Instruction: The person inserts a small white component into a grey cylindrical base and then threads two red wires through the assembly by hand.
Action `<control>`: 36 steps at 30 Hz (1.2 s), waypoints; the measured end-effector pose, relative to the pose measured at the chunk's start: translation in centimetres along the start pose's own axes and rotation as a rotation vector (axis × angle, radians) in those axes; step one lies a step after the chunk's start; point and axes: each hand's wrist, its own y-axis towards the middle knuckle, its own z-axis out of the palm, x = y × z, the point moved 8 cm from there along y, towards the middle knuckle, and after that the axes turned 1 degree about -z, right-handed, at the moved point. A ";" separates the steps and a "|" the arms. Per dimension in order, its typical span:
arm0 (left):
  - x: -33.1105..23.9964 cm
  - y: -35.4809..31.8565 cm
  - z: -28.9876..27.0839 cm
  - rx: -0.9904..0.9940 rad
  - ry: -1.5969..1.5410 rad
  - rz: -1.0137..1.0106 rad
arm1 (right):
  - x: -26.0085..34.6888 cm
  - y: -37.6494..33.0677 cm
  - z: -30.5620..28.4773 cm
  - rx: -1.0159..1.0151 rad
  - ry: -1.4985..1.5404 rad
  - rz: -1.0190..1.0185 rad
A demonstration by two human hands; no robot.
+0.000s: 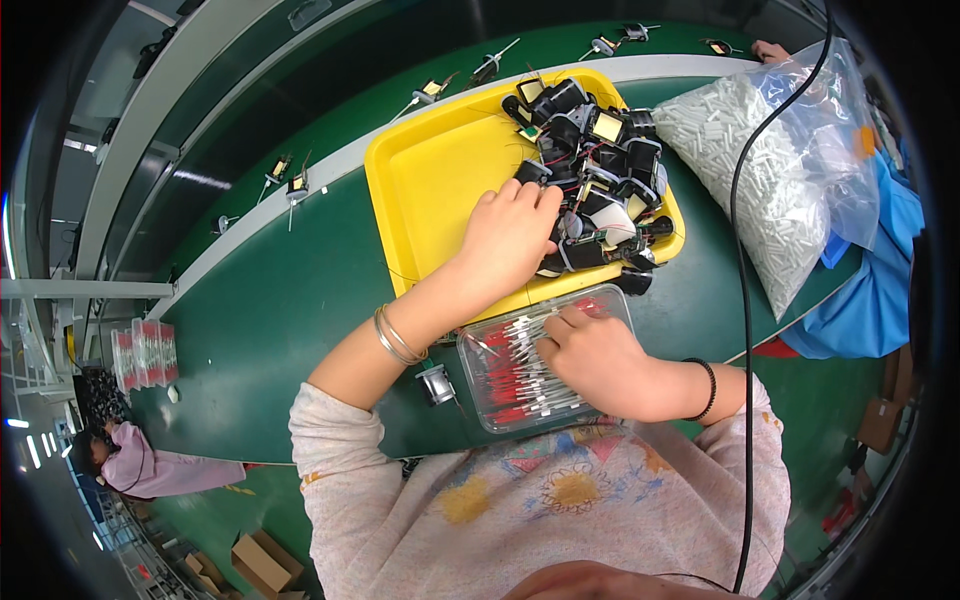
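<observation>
My left hand (pixel 508 238) reaches into the yellow tray (pixel 430 170), its fingers curled down against a heap of small black motor-like parts (pixel 605 165) with thin wires. Whatever those fingertips grip is hidden under the hand. Nearer to me stands a clear plastic box (pixel 476 392) filled with thin white rods (pixel 535 375) that have red ends. My right hand (pixel 592 362) is over this box, fingers bent and pressed together among the rods; I cannot see what lies between them. One loose motor-like part (pixel 436 385) rests on the green table left of the box.
A big clear bag of short white tubes (pixel 745 150) lies right of the tray, with a black cable (pixel 740 250) hanging before it. Beyond a pale rail, several similar parts (pixel 430 92) sit on a green strip. Another person (pixel 165 460) is at far left; someone's hand (pixel 770 52) shows top right.
</observation>
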 end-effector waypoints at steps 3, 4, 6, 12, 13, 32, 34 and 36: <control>0.2 -0.6 -0.6 0.031 -0.033 -0.021 | -0.1 -0.2 -0.1 0.018 -0.053 0.002; 0.4 -0.9 -1.3 -0.002 -0.062 -0.033 | 0.1 -0.2 -0.3 0.006 -0.069 -0.017; 0.8 -1.1 -2.6 -0.035 -0.094 -0.037 | 0.0 -0.2 -0.5 -0.008 -0.087 -0.028; 2.4 -4.0 -10.1 -0.376 -0.614 -0.087 | -1.4 0.0 -4.3 -0.151 0.158 -0.056; 3.4 -4.7 -10.2 -0.411 -0.695 -0.134 | -2.3 0.5 -5.5 -0.130 0.495 -0.003; 1.3 -5.8 -9.7 -0.212 -1.140 -0.022 | -6.5 3.8 -11.5 -0.827 1.487 -0.161; 1.3 -5.9 -9.9 -0.235 -1.144 -0.029 | -6.6 3.6 -11.9 -0.829 1.461 -0.127; 1.3 -6.0 -10.2 -0.256 -1.146 -0.035 | -5.6 3.9 -12.3 -0.680 1.202 -0.161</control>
